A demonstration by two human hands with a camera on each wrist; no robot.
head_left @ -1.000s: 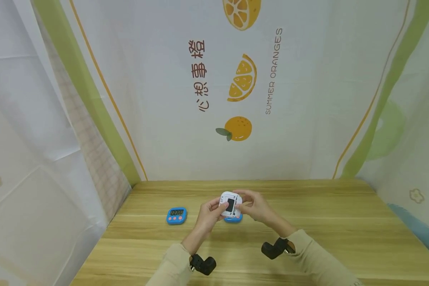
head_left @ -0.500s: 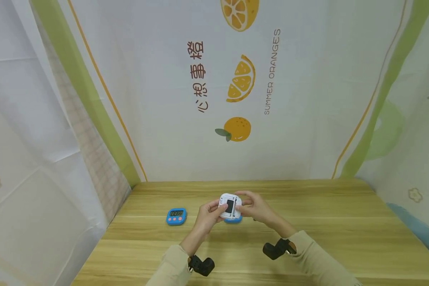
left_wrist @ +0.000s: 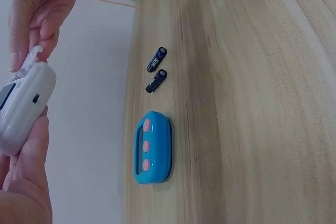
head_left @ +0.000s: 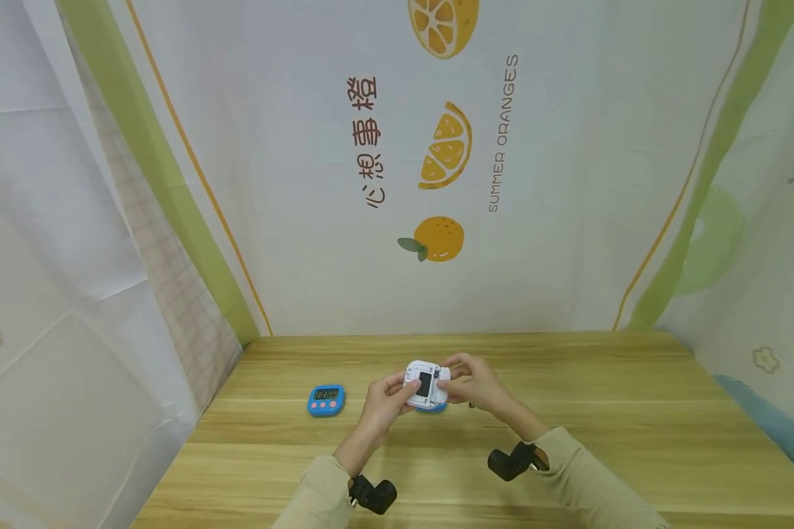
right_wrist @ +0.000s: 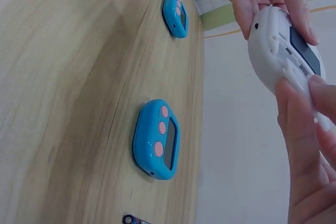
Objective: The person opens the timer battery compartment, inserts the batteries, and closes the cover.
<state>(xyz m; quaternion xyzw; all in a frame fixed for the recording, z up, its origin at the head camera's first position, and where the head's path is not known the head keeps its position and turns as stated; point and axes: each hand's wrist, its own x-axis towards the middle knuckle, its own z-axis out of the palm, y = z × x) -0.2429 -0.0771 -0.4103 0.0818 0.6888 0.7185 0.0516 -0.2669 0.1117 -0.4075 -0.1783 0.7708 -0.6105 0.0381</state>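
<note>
My left hand holds a white digital timer above the table, its back with a dark rectangular patch turned toward me. Between thumb and fingers, my right hand pinches the timer's white battery cover, which is pulled out at the right edge. Part of the battery slot shows beside it; whether the cover is fully free I cannot tell. Below the hands, a blue timer with pink buttons lies on the table. Two small dark batteries, a farther one and a nearer one, lie near it.
Another blue timer with pink buttons lies on the wooden table to the left. Behind the table hangs a white cloth printed with oranges. More cloth hangs at both sides.
My right hand has shifted slightly right, drawing the battery cover outward from the white timer's edge. The left hand keeps its hold, and the blue timers have stayed in place.
</note>
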